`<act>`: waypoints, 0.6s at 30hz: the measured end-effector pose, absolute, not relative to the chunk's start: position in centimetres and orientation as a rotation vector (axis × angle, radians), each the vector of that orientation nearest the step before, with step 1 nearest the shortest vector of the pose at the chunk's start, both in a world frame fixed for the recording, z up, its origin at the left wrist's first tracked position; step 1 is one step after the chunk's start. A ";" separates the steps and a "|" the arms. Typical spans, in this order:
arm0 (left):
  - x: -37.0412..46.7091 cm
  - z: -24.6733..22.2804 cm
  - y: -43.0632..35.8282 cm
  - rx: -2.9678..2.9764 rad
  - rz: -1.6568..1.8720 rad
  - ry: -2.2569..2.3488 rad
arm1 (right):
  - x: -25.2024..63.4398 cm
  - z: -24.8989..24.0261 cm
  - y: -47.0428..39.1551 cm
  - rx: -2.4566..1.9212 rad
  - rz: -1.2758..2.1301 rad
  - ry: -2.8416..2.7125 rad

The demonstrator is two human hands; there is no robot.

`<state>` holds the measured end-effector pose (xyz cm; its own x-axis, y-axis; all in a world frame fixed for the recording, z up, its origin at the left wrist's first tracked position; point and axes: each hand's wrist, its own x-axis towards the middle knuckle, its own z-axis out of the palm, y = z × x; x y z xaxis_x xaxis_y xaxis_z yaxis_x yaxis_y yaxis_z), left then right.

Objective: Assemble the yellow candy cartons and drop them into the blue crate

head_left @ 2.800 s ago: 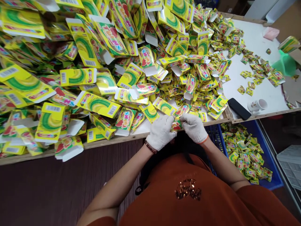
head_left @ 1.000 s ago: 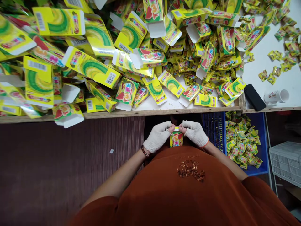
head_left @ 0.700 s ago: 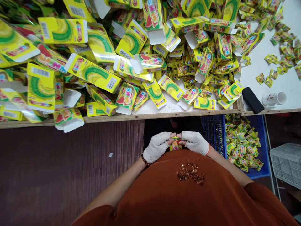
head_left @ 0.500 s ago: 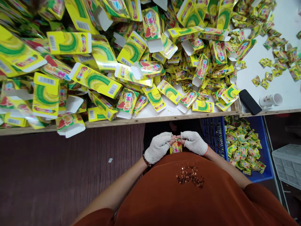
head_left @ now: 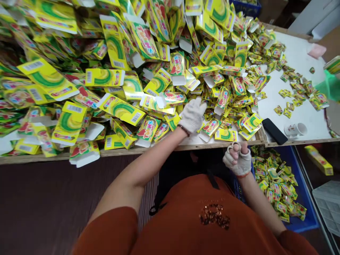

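Observation:
My left hand (head_left: 192, 115), in a white fingerless glove, reaches over the table edge onto the pile of yellow-green candy boxes. It covers a yellow box at the front of the pile; its fingertips are hidden, so its grip does not show. Below the table edge, my right hand (head_left: 237, 158) is turned palm up, with its fingers curled in and nothing visible in them. A single yellow box (head_left: 318, 161) appears in mid-air at the right, apart from both hands. Open-flapped boxes (head_left: 148, 129) lie near my left forearm.
Small wrapped packets (head_left: 294, 94) lie on the white table (head_left: 268, 102). A black phone (head_left: 275, 131) and a white mug (head_left: 295, 130) are near its wooden front edge. Beneath, at the right, a blue crate (head_left: 309, 216) holds many small packets.
My hands have parted from the small box they held at my waist. The left has moved up onto the pile, the right sideways to the right. A box now appears in the air at the right.

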<state>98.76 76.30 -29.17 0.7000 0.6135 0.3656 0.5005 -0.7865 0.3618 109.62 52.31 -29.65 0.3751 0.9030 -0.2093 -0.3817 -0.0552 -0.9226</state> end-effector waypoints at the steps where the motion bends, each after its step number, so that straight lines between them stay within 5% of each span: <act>1: 99.9 -29.0 77.2 2.718 0.661 0.928 | 108.9 -29.7 52.6 -1.195 1.180 -0.583; 6: 99.9 -27.9 79.0 2.800 0.701 0.867 | 107.3 -30.1 53.8 -1.256 1.215 -0.657; 14: 92.7 -28.7 72.6 2.638 0.466 0.529 | 107.0 -30.2 59.1 -1.721 0.677 -1.175; 18: 87.9 -27.9 73.2 2.472 0.684 0.718 | 107.0 -30.9 60.4 -1.944 0.627 -1.224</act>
<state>87.86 73.16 -27.92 0.7383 0.5904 0.3260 0.3540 -0.7507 0.5578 107.04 60.36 -30.93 0.4249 0.9051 -0.0167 0.5423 -0.2693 -0.7959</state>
